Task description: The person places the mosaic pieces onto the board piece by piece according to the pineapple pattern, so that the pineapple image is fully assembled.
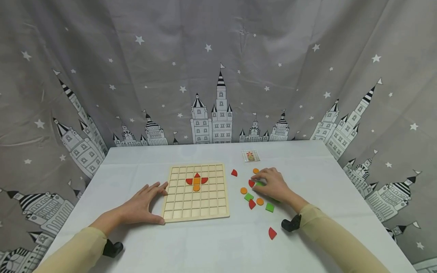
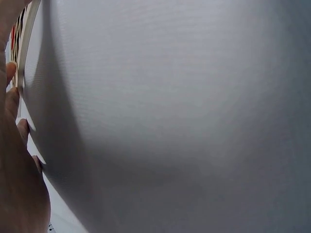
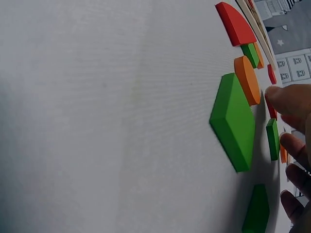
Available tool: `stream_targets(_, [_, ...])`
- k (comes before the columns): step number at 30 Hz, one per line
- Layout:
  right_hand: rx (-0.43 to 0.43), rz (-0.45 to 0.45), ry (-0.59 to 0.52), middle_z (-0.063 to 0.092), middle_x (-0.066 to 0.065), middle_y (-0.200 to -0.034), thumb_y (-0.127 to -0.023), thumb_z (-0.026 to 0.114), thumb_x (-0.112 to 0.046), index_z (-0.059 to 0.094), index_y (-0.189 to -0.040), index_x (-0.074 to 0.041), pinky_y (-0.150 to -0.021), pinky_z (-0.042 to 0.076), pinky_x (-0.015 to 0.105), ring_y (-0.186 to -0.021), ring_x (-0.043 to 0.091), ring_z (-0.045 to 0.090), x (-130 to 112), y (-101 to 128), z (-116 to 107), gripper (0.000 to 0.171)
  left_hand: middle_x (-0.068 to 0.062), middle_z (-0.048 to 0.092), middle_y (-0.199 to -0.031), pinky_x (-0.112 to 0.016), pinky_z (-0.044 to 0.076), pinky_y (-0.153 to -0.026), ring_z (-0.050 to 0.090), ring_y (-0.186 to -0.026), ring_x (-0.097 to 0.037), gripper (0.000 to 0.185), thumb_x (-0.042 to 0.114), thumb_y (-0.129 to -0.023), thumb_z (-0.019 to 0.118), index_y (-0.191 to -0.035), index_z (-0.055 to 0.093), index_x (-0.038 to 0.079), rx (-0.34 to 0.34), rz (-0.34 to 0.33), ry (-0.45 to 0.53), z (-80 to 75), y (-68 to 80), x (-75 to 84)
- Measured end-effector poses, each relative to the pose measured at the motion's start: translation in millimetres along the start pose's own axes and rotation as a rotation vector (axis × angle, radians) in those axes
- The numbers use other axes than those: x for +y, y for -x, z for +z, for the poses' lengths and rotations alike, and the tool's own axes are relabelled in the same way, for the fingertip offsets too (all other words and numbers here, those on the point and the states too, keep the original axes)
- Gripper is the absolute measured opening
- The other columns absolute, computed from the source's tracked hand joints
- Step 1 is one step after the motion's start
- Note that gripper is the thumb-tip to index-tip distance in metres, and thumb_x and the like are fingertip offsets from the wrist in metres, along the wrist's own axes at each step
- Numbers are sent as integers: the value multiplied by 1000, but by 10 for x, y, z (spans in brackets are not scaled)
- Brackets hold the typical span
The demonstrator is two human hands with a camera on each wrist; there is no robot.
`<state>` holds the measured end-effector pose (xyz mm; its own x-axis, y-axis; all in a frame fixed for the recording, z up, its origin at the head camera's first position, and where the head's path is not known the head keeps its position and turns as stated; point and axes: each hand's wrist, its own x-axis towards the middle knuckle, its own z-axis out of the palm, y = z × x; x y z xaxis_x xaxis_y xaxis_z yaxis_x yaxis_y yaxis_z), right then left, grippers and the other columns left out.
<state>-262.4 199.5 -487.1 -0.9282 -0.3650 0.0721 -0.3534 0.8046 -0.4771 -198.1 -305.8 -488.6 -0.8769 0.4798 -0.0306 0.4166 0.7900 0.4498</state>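
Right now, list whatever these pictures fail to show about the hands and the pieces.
- Head view: the right hand covers a green piece; its shape and any grip are hidden.
- Head view: the pattern card is too small to read.
- Left wrist view: only an edge strip of the wooden board shows; the frame cuts off the rest.
- Right wrist view: the fingertips are cut off at the right edge.

The head camera looks forward and down from above, taking in the whole white surface [image 1: 211, 242], the wooden grid board [image 1: 195, 192] and both hands. The left wrist camera sits very low, skimming the surface, with the board's edge [image 2: 26, 29] just beyond the fingers [image 2: 12, 104]. The right wrist camera lies equally close, sharing the green square [image 3: 233, 121] beside its fingers [image 3: 289, 99].
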Motion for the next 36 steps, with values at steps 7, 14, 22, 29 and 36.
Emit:
stream_targets(7, [-35, -5, 26, 62, 2, -126, -91, 70, -26, 75, -122, -29, -104, 40, 55, -122, 29, 46, -22, -75, 7, 32, -11, 31, -165, -64, 8, -123, 19, -152, -44, 97, 80, -62, 79, -133, 54, 18, -3, -20, 10, -9, -6, 25])
stream_targets(14, [-25, 12, 19, 62, 1, -122, -91, 75, -36, 77, -112, -30, -104, 40, 54, -122, 28, 46, -19, -118, 43, 21, -11, 31, -166, -64, 8, -123, 20, -152, -43, 97, 81, -62, 78, -133, 54, 19, -4, -15, 3, -6, -16, 15])
stream_targets(22, [25, 27, 13, 64, 1, -118, -85, 81, -48, 74, -99, -25, -104, 40, 53, -117, 29, 47, -48, -111, 87, 27, -10, 31, -166, -64, 8, -123, 19, -152, -43, 97, 81, -62, 78, -132, 53, 20, -9, -25, 7, 0, -16, 12])
stream_targets(29, [-5, -5, 36, 63, 1, -118, -89, 77, -42, 78, -115, -29, -101, 40, 49, -119, 27, 46, -57, -91, 80, 29, -9, 30, -166, -63, 8, -123, 19, -153, -42, 97, 82, -61, 78, -132, 53, 20, -11, -34, 3, 10, -12, 6])
stream_targets(36, [21, -27, 20, 63, 0, -118, -88, 79, -45, 78, -106, -27, -101, 40, 51, -120, 28, 46, -55, -85, 91, 25, -9, 30, -166, -63, 7, -123, 19, -153, -42, 98, 82, -61, 78, -133, 53, 20, -11, -33, 7, 15, -10, -11])
